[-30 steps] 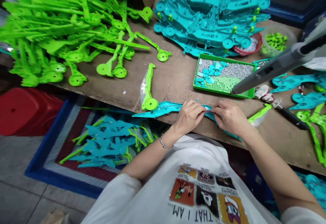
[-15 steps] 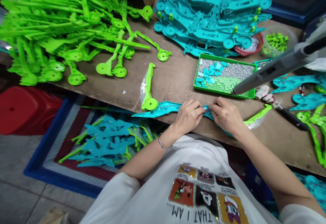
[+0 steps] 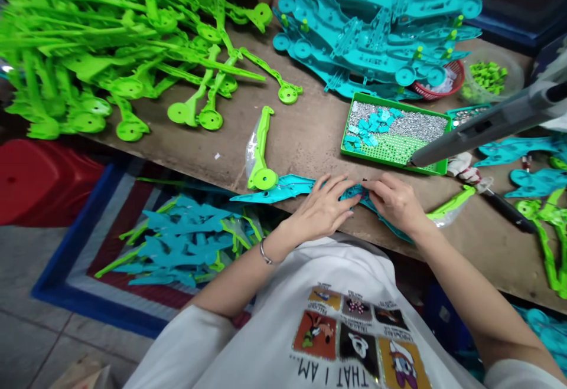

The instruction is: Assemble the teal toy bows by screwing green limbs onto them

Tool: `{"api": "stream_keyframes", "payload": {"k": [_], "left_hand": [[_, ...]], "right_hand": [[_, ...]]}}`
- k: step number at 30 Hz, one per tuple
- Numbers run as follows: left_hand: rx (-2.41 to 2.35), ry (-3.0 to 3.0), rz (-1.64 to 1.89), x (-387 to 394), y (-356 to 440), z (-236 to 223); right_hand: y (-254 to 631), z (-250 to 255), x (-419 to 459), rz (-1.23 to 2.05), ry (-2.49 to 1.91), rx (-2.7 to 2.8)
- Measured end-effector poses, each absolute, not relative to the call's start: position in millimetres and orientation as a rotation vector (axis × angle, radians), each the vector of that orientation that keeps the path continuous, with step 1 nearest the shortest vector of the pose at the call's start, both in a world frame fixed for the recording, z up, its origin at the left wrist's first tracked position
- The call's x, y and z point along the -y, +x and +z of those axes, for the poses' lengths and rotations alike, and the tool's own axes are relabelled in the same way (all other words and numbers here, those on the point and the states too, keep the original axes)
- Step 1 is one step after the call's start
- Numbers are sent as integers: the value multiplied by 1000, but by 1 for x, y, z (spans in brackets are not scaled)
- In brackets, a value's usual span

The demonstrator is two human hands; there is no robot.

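Observation:
A long turquoise plastic part (image 3: 290,188) lies along the table's front edge, with a thin wire running along its inside. Stretched across its middle is my left hand (image 3: 326,207), fingers apart and pressing down on it. My right hand (image 3: 393,201) is closed in a pinch at the same part, just right of the left fingertips. A tiny dark bit shows at its fingertips, too small to name. Green arms with clear film are at both ends of the part: one green arm (image 3: 261,153) at the left, another green arm (image 3: 456,205) at the right.
A green tray (image 3: 401,157) holds screws and small turquoise pieces. Over its corner leans a grey pole (image 3: 478,126). A screwdriver (image 3: 507,207) lies at right. Green parts (image 3: 110,46) pile up at left, turquoise shells (image 3: 363,35) at back. Below is a blue-rimmed bin (image 3: 66,224).
My left hand has gone from a pinch to flattened, spread fingers on the turquoise part. My right hand stays pinched in nearly the same place. The view has shifted slightly.

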State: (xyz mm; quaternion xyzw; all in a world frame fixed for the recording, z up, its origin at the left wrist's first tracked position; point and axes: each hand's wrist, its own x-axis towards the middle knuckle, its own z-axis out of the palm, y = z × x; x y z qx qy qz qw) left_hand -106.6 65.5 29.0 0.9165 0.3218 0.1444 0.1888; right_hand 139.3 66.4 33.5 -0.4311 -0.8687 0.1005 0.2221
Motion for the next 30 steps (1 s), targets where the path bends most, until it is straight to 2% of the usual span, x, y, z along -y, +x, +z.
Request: {"api": "stream_keyframes", "payload": {"k": [4,16,30], "left_hand": [[-927,2590,457,-64,-104,23],[-914,2679,505,-60,-101,11],[-926,2642,589,-61,-103,12]], "right_hand": [[139,32,-73,402,-1201,2332],[135,26,-74,415,-1223,2280],[134,25,-73,591,-1239,2201]]}}
